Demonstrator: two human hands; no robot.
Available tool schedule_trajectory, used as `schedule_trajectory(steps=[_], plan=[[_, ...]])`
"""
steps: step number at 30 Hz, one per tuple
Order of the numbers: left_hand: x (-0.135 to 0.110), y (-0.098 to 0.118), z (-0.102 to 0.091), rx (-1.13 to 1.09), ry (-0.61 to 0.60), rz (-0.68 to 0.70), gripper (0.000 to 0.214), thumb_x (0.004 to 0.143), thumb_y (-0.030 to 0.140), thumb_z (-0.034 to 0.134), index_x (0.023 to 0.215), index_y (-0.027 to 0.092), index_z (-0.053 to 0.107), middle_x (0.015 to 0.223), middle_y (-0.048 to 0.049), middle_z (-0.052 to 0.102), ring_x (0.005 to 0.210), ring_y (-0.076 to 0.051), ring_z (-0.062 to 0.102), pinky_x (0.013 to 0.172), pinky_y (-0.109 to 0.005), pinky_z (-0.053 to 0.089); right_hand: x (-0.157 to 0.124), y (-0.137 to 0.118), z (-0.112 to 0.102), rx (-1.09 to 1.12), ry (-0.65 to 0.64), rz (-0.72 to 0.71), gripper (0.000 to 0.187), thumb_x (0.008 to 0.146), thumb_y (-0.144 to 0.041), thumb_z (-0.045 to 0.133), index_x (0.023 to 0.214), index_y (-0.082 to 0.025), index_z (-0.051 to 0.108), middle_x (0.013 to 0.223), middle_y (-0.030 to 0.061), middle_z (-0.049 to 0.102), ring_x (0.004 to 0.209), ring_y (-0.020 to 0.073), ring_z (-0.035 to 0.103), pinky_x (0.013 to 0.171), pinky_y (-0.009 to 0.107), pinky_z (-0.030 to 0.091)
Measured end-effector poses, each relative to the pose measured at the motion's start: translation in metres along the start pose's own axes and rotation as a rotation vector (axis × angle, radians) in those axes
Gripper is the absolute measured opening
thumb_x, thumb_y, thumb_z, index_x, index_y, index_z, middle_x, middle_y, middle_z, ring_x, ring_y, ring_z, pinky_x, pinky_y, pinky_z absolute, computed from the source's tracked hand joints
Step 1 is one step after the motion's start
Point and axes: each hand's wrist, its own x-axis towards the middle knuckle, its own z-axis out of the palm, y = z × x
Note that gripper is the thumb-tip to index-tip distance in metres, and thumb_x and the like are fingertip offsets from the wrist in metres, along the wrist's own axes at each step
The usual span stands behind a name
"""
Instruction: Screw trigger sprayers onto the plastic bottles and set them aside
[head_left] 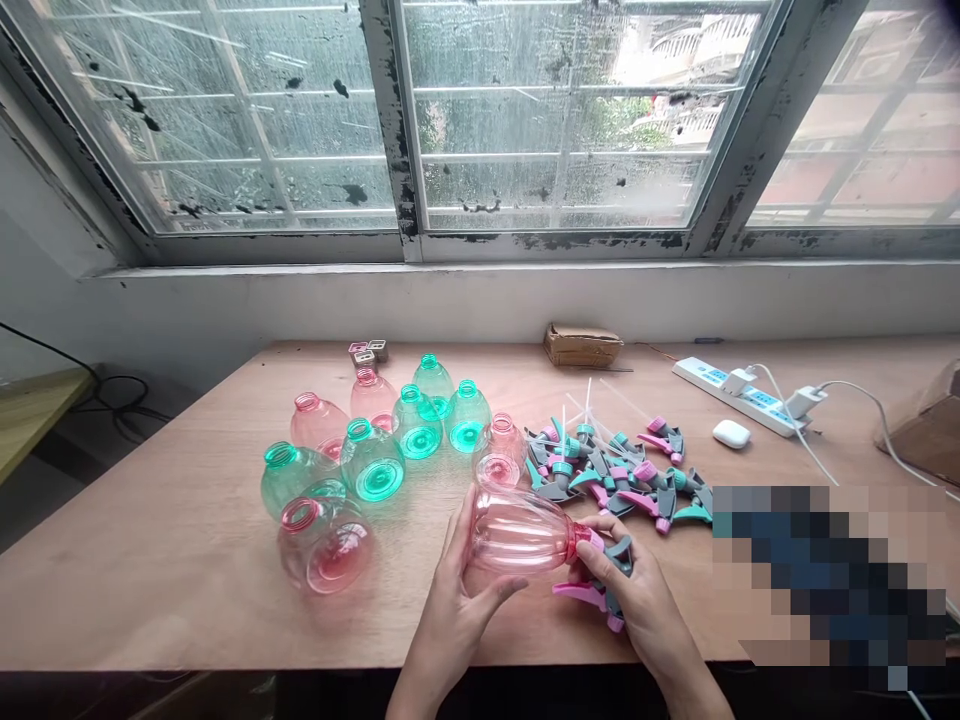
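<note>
A clear pink spray bottle lies sideways in the air between my hands, its neck pointing right. My left hand cups the bottle's base end, with the thumb below it. At the neck, my right hand closes its fingers round the collar of a grey and pink trigger sprayer, whose trigger hangs downward. Just behind the hands stands another pink bottle. A pile of trigger sprayers in grey, pink and teal, with thin white tubes, lies beyond my right hand.
Several green bottles and pink bottles stand or lean at left. A cardboard box, a power strip with plugged-in cables and a white earbud case sit further back. A blurred dark patch covers the right front.
</note>
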Motion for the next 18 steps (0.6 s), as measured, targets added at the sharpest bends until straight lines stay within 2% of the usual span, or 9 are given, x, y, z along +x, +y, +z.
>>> schedule_trajectory(steps=[5,10,15,18], plan=[[-0.0027,0.0038,0.0000,0.041,-0.005,-0.021,0.099,0.084,0.042,0.083,0.165,0.036,0.025,0.168,-0.0069,0.041,0.155,-0.033,0.037,0.130,-0.050,0.025,-0.0002,0.0029,-0.0011,-0.019,-0.012,0.004,0.045,0.082,-0.057,0.083,0.104,-0.021,0.067,0.072,0.0027,0.072,0.064,0.0207,0.065,0.063,0.032,0.054],[-0.0033,0.0032,-0.0005,0.004,-0.001,-0.033,0.097,0.085,0.044,0.082,0.164,0.031,0.029,0.166,-0.0099,0.044,0.155,-0.034,0.037,0.130,-0.051,0.025,-0.0003,0.0050,-0.0012,-0.028,-0.014,-0.009,0.044,0.082,-0.057,0.083,0.102,-0.021,0.068,0.071,0.0027,0.072,0.064,0.0198,0.066,0.063,0.031,0.055],[0.0001,0.0011,0.0004,-0.020,-0.001,-0.001,0.093,0.084,0.039,0.084,0.162,0.036,0.033,0.169,-0.0054,0.039,0.156,-0.032,0.036,0.130,-0.047,0.028,0.0004,0.0030,0.0003,0.023,0.004,0.002,0.047,0.080,-0.058,0.084,0.104,-0.022,0.067,0.070,0.0015,0.072,0.063,0.0199,0.066,0.062,0.032,0.056],[0.0005,-0.0004,0.0005,0.011,0.008,0.022,0.091,0.085,0.040,0.082,0.162,0.039,0.033,0.165,-0.0046,0.046,0.153,-0.033,0.042,0.128,-0.047,0.030,0.0004,0.0009,0.0007,0.038,-0.006,0.008,0.046,0.081,-0.057,0.084,0.104,-0.022,0.066,0.070,0.0010,0.071,0.063,0.0193,0.065,0.063,0.032,0.058]])
